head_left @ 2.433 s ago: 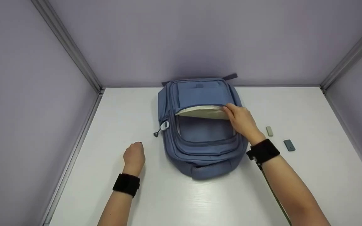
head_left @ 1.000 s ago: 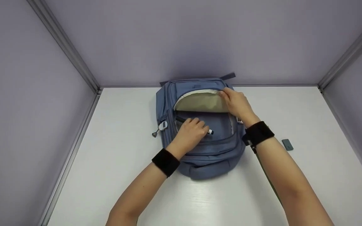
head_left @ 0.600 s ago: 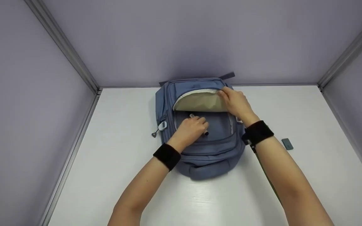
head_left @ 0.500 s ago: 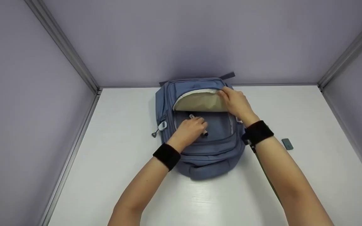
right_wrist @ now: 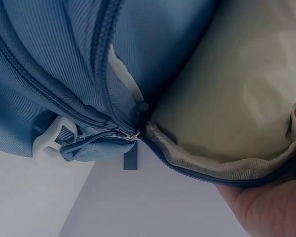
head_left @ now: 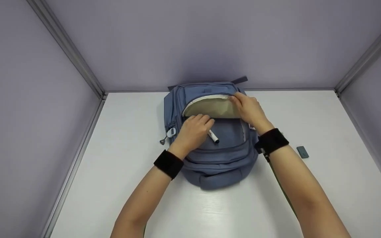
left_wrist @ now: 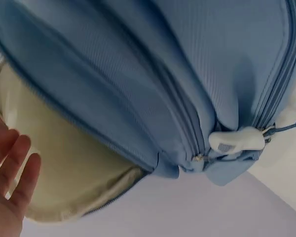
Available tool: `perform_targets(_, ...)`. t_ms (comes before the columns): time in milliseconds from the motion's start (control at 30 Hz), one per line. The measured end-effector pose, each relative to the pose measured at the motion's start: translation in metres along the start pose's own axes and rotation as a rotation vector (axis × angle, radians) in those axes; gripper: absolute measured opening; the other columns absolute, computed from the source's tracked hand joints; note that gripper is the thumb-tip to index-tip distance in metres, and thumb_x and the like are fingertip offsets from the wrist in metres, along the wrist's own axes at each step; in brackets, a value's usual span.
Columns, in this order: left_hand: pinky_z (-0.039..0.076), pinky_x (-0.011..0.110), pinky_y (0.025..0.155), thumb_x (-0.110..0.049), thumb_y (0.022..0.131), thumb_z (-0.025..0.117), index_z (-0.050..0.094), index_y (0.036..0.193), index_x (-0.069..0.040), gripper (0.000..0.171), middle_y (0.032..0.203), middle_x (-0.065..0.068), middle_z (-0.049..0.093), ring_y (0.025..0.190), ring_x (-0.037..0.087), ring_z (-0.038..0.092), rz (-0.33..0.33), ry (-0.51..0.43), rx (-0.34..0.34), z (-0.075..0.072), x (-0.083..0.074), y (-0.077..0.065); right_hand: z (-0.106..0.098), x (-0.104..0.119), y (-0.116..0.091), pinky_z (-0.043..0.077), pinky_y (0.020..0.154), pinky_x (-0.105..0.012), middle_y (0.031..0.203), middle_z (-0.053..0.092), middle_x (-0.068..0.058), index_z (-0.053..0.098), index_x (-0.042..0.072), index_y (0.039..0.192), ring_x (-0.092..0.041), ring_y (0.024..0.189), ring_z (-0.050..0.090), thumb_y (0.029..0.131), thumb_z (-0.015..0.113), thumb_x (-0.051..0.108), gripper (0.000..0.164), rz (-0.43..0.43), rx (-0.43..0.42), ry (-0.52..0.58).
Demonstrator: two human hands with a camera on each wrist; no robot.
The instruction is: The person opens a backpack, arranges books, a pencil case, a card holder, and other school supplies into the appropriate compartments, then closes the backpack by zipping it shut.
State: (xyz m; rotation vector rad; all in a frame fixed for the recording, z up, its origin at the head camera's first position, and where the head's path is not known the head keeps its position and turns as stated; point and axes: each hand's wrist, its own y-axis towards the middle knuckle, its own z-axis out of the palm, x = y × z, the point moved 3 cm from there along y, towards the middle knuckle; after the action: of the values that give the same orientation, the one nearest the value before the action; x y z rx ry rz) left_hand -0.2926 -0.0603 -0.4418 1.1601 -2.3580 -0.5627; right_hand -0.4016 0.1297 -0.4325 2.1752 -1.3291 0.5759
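A blue backpack (head_left: 222,168) lies on the white table with its front pocket unzipped. My right hand (head_left: 251,110) pinches the edge of the pocket's beige-lined flap (head_left: 215,107) and holds it raised; the right wrist view shows the thumb on the flap's rim (right_wrist: 227,170). My left hand (head_left: 195,130) is over the left part of the pocket opening. Its fingers (left_wrist: 24,177) are loosely extended with nothing in them, in front of the beige lining in the left wrist view. A white marker with a black end (head_left: 213,136) lies in the pocket, partly hidden by the left hand.
A small dark teal block (head_left: 302,152) lies on the table (head_left: 336,185) to the right of the backpack. A white zipper tag (head_left: 171,132) hangs at the bag's left side. Grey panels stand at the back and both sides.
My left hand has come from the table into the pocket with the marker, let it go and drawn back slightly leftward. My right hand has lifted the flap higher.
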Motion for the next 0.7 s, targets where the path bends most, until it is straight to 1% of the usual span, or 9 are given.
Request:
perform_targets(67,0.051,0.037,0.067,0.000,0.087,0.062,0.069,0.100,-0.004,0.016,0.093,0.009,0.065,0.082,0.025,0.063,-0.029,-0.010,-0.063,-0.007,0.008,0.003,0.000,0.000,0.000,0.038,0.066,-0.042,0.077,0.052,-0.010,0.058,0.008,0.100,-0.028,0.069,0.048,0.106,0.041,0.038,0.035,-0.003,0.008,-0.003)
perform_targets(167,0.051,0.037,0.064,-0.001,0.085,0.063,0.070,0.099,-0.002,0.016,0.090,0.010,0.064,0.079,0.026,0.063,-0.070,-0.018,-0.130,-0.015,0.018,0.006,0.000,0.001,0.000,0.037,0.065,-0.041,0.076,0.049,-0.009,0.057,0.008,0.099,-0.027,0.067,0.046,0.106,0.040,0.037,0.035,-0.001,0.016,-0.010)
perform_targets(233,0.052,0.038,0.064,-0.001,0.085,0.064,0.070,0.101,-0.001,0.017,0.090,0.011,0.065,0.080,0.027,0.064,-0.096,-0.022,-0.155,-0.019,0.025,0.007,0.000,0.001,0.000,0.037,0.064,-0.041,0.076,0.049,-0.009,0.057,0.008,0.100,-0.027,0.067,0.046,0.106,0.040,0.038,0.035,0.000,0.017,-0.010)
perform_targets(333,0.051,0.038,0.064,-0.003,0.088,0.064,0.069,0.102,0.000,0.016,0.090,0.011,0.065,0.079,0.027,0.065,-0.147,-0.036,-0.192,-0.024,0.035,0.008,0.000,0.000,0.000,0.037,0.064,-0.041,0.076,0.050,-0.009,0.058,0.008,0.101,-0.028,0.067,0.047,0.106,0.040,0.038,0.035,-0.002,0.014,-0.012)
perform_targets(433,0.050,0.039,0.068,-0.009,0.095,0.061,0.068,0.103,-0.002,0.013,0.090,0.011,0.064,0.080,0.027,0.064,-0.246,-0.089,-0.219,-0.025,0.045,0.008,0.000,0.000,-0.001,0.038,0.065,-0.042,0.076,0.050,-0.010,0.059,0.008,0.102,-0.029,0.068,0.048,0.106,0.041,0.037,0.034,-0.005,0.008,-0.010)
perform_targets(500,0.048,0.040,0.070,-0.014,0.099,0.058,0.067,0.106,-0.003,0.016,0.092,0.011,0.063,0.081,0.027,0.062,-0.334,-0.153,-0.216,-0.024,0.052,0.007,0.000,0.000,-0.001,0.039,0.065,-0.043,0.076,0.050,-0.010,0.059,0.008,0.102,-0.029,0.069,0.048,0.106,0.042,0.036,0.033,-0.009,0.003,-0.010)
perform_targets(567,0.048,0.040,0.074,-0.019,0.102,0.056,0.067,0.110,-0.003,0.021,0.096,0.010,0.064,0.084,0.026,0.062,-0.422,-0.240,-0.185,-0.022,0.059,0.006,0.000,0.000,-0.001,0.039,0.066,-0.043,0.075,0.050,-0.010,0.059,0.008,0.101,-0.029,0.069,0.049,0.106,0.042,0.035,0.032,-0.014,-0.002,-0.012)
perform_targets(633,0.049,0.040,0.077,-0.022,0.103,0.053,0.066,0.116,-0.004,0.026,0.101,0.011,0.064,0.087,0.026,0.063,-0.492,-0.329,-0.123,-0.018,0.065,0.005,0.000,0.000,-0.002,0.040,0.065,-0.044,0.075,0.049,-0.010,0.058,0.007,0.101,-0.029,0.069,0.049,0.106,0.042,0.035,0.032,-0.020,-0.004,-0.013)
perform_targets(700,0.050,0.040,0.081,-0.026,0.104,0.051,0.066,0.120,-0.004,0.030,0.106,0.012,0.066,0.093,0.026,0.065,-0.535,-0.400,-0.055,-0.015,0.070,0.004,0.000,-0.001,-0.002,0.040,0.065,-0.044,0.075,0.050,-0.010,0.058,0.007,0.101,-0.029,0.069,0.050,0.106,0.042,0.035,0.033,-0.027,-0.005,-0.013)
